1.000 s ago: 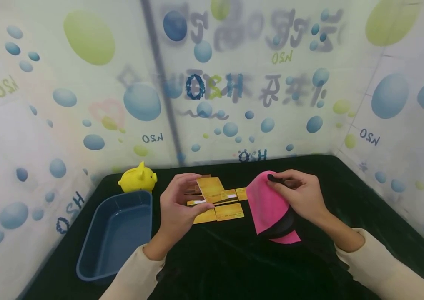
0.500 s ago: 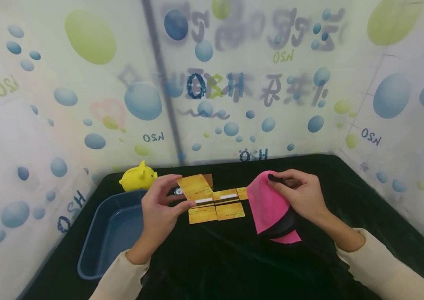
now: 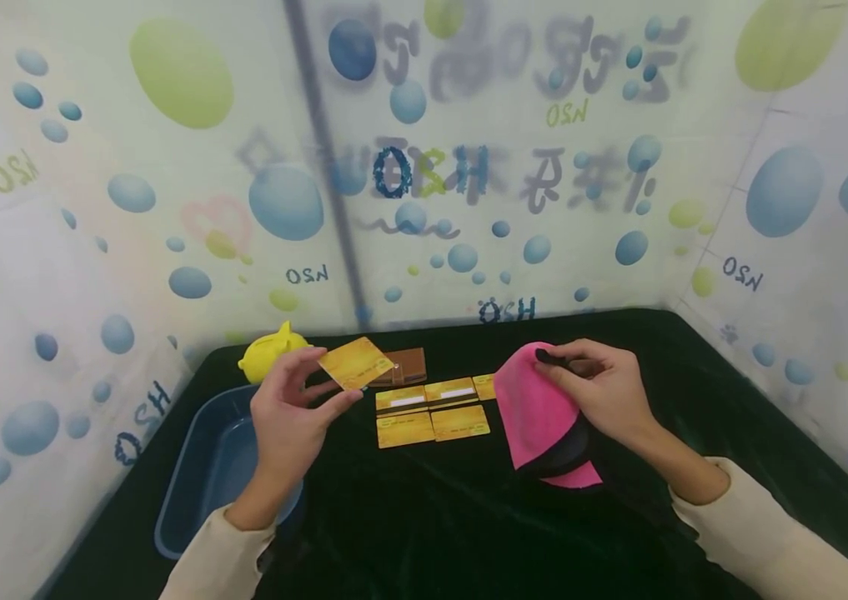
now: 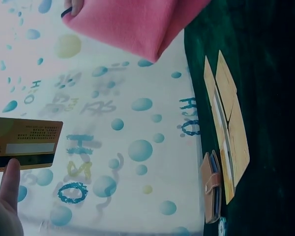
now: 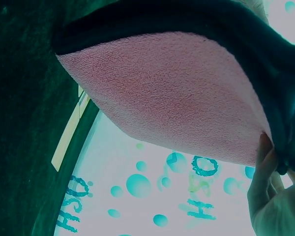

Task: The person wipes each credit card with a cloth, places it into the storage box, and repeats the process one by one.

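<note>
My left hand (image 3: 288,421) pinches a gold bank card (image 3: 356,363) between thumb and fingers, raised above the table and tilted. In the left wrist view, the card (image 4: 27,135) shows its back, with a dark stripe and a white strip. With its thumb and fingers, my right hand (image 3: 607,385) holds up a pink cloth (image 3: 532,400) by a black-edged corner; the rest hangs down in folds. Several gold cards (image 3: 404,430) lie side by side in two rows between the hands, and the cloth partly covers the rightmost. Behind them lies a brown wallet (image 3: 410,367), partly hidden by the raised card.
Left of the cards stands a blue plastic basin (image 3: 191,467), partly behind my left forearm. A yellow piggy bank (image 3: 268,352) sits behind the basin. Dark green cloth (image 3: 469,517) covers the table, and a bubble-patterned curtain (image 3: 461,258) closes off the back and sides.
My left hand has moved left with the card, from over the laid-out cards toward the basin, uncovering those cards and the wallet. The right hand and pink cloth have stayed in place.
</note>
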Tool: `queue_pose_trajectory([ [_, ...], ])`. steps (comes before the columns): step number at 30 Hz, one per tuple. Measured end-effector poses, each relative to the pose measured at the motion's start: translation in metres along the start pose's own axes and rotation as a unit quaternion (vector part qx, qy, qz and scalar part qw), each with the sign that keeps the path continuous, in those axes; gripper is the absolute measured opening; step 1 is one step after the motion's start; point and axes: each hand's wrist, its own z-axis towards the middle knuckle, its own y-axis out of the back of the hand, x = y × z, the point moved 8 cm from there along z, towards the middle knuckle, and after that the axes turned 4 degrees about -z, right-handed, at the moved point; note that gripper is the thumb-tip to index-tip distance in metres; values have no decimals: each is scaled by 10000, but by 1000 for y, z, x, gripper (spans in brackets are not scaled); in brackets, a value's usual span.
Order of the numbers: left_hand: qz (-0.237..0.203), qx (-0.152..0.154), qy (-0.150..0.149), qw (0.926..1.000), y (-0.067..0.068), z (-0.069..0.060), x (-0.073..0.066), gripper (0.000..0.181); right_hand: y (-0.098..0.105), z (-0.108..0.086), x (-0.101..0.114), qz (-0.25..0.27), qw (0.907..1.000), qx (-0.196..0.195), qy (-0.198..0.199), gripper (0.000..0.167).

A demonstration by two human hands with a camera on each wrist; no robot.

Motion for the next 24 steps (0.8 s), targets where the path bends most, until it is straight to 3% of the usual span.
queue_pose_trajectory([
  [4, 357, -120, 199, 9991, 8, 0, 3, 57, 0, 0, -1, 6, 10000, 3, 5, 24],
  [13, 710, -342, 431, 9960, 24, -3, 9, 56, 0, -1, -3, 48, 10000, 6, -35, 24],
  [24, 1321, -605, 845, 9858, 48, -7, 18, 58, 2, -2, -6, -35, 9999, 24, -160, 23],
])
